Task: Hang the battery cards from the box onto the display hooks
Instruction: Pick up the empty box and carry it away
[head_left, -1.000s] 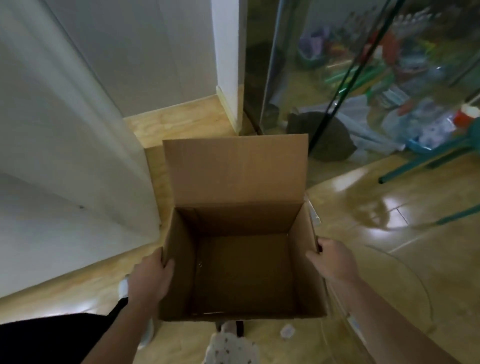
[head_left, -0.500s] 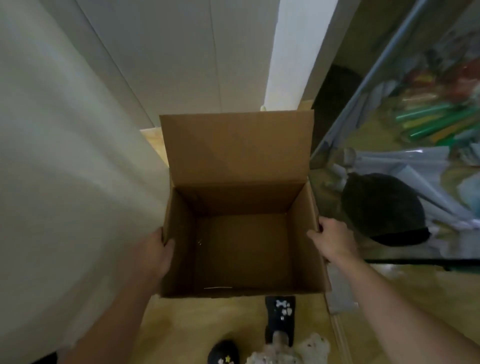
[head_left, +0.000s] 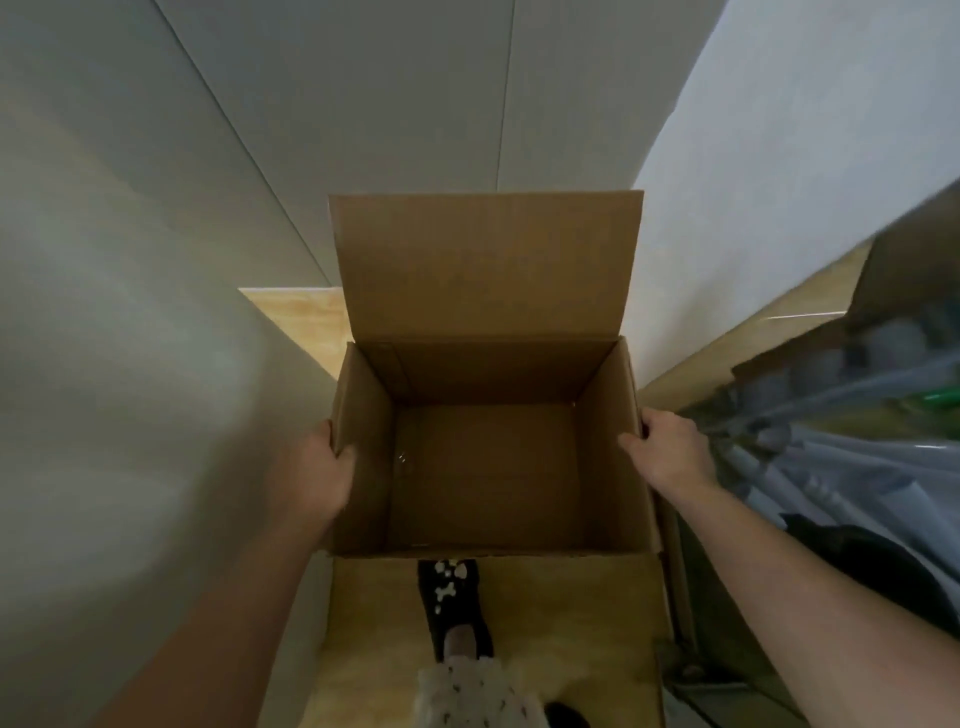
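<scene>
Nearest, at 6 o'clock, a foot in a dark slipper (head_left: 453, 597) with pale bone prints, planted on the yellowish wooden floor (head_left: 561, 623). Just beyond, at 9 o'clock of the cardboard box (head_left: 493, 371), the left hand (head_left: 317, 475), gripping the left wall with the thumb hooked over the rim. At 3 o'clock, the right hand (head_left: 670, 457), clasping the right wall likewise, thumb inside and fingers outside. Box upright, seemingly held clear of the floor, far flap standing open at 12 o'clock. Bare brown bottom inside. No battery cards to be seen, only a small glint near the left inner wall, too small to identify. Further off, plain pale wall panels (head_left: 395, 104) from 10 to 1 o'clock, and a glass pane (head_left: 831, 415) with blurred clutter behind it at 3 to 4 o'clock. No display hooks in sight. Judging by the empty-looking box, hanging probably finished, or the cards elsewhere; cannot tell which.
</scene>
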